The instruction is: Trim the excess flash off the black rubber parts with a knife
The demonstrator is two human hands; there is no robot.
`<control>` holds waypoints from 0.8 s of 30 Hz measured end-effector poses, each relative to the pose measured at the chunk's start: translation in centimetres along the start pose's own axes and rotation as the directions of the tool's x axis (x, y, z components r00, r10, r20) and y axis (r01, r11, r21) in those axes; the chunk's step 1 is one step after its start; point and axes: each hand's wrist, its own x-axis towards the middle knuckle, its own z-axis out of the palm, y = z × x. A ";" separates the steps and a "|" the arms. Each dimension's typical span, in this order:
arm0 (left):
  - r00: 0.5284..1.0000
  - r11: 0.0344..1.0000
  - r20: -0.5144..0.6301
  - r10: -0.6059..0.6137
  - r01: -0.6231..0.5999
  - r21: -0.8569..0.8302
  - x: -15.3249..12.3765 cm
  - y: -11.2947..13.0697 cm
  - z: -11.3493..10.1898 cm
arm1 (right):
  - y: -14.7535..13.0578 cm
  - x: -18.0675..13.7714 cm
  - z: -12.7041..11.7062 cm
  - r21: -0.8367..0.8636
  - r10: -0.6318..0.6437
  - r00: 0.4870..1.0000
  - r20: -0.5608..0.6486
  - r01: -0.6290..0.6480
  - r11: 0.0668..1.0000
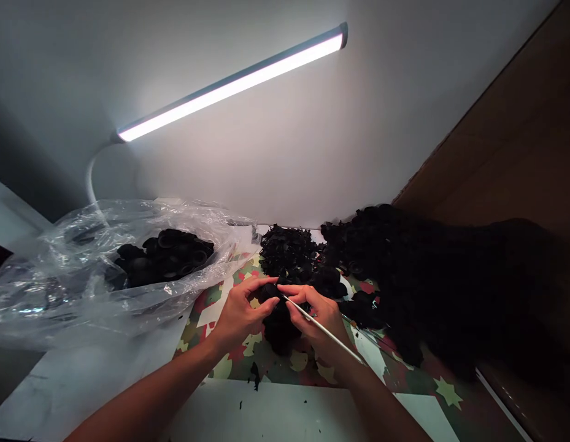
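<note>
Between thumb and fingers, my left hand (pixel 243 307) pinches a small black round piece (pixel 269 291), perhaps rubber; its exact kind is not clear. My right hand (pixel 316 313) is closed around a thin white stick-like tool (pixel 326 331). The tool's tip meets the black piece near my left thumb, and my right fingertips also reach its edge. Directly below both hands lies a clump of similar black pieces (pixel 281 334). Just beyond them is a heap of small black scraps (pixel 287 245).
A clear plastic bag (pixel 50 288) at the left holds black rounded pieces (pixel 165 255). A large black pile (pixel 381 245) spreads along the right, beside a cardboard wall (pixel 505 135). Overhead shines a bar lamp (pixel 234 83). Patterned paper (pixel 298 361) and white sheets (pixel 261 408) cover the table.
</note>
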 end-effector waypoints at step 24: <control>0.983 0.859 0.161 -0.085 0.154 -0.488 0.4 -0.7 -0.1 | 0.4 0.7 0.2 0.134 0.073 0.994 -0.076 -0.063 0.989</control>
